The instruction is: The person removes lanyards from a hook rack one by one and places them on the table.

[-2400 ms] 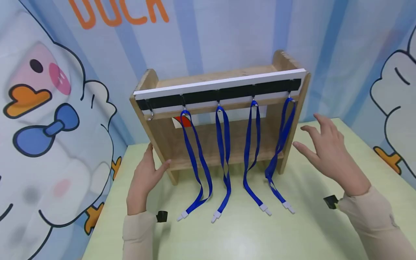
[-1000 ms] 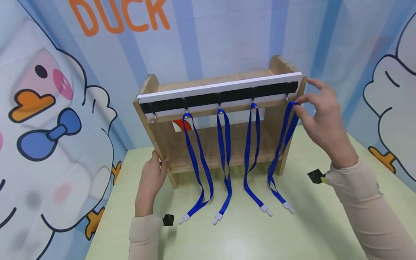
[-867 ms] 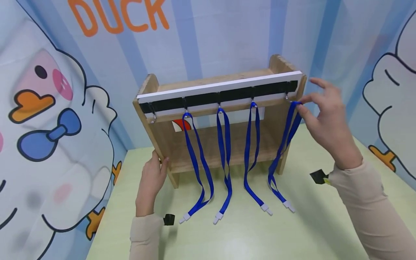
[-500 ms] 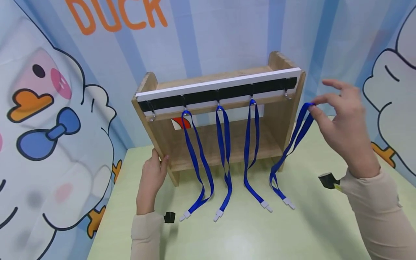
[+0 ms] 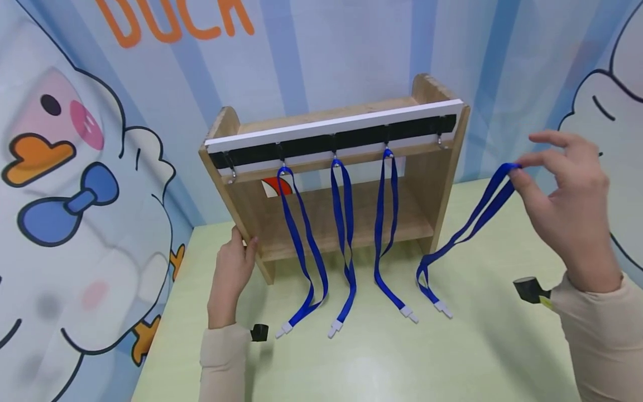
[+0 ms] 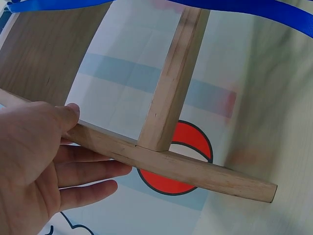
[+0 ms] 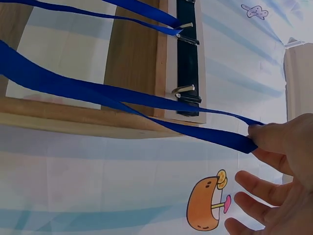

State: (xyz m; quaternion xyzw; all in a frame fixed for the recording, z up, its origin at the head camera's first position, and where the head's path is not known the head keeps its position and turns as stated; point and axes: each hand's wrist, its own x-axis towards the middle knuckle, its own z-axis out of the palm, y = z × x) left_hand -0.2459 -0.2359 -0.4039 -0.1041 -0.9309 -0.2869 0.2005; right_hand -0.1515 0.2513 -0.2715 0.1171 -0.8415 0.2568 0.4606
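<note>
My right hand (image 5: 577, 201) pinches the top loop of a blue lanyard (image 5: 482, 212) between thumb and forefinger, off to the right of a wooden rack (image 5: 447, 184). That lanyard slants down to its white clip (image 5: 443, 309) at the table. In the right wrist view, its two strands stretch leftward from the fingertips, and the rack's end hook (image 7: 185, 90) is bare. My left hand (image 5: 232, 273) grips the rack's left side panel (image 6: 215, 176), thumb on the front and the other fingers behind. Three more blue lanyards (image 5: 306, 240) hang from the middle hooks.
A white rail with a black strip (image 5: 359, 139) runs across the rack's top front. The leftmost hook (image 5: 231, 173) holds nothing. White clips of the hanging lanyards lie toward the front of the pale green table (image 5: 361, 368). A duck-printed cloth (image 5: 346, 50) stands behind.
My right hand reached the rightmost lanyard, took its loop off the end hook and drew it away to the right. My left hand stays at the rack's left side.
</note>
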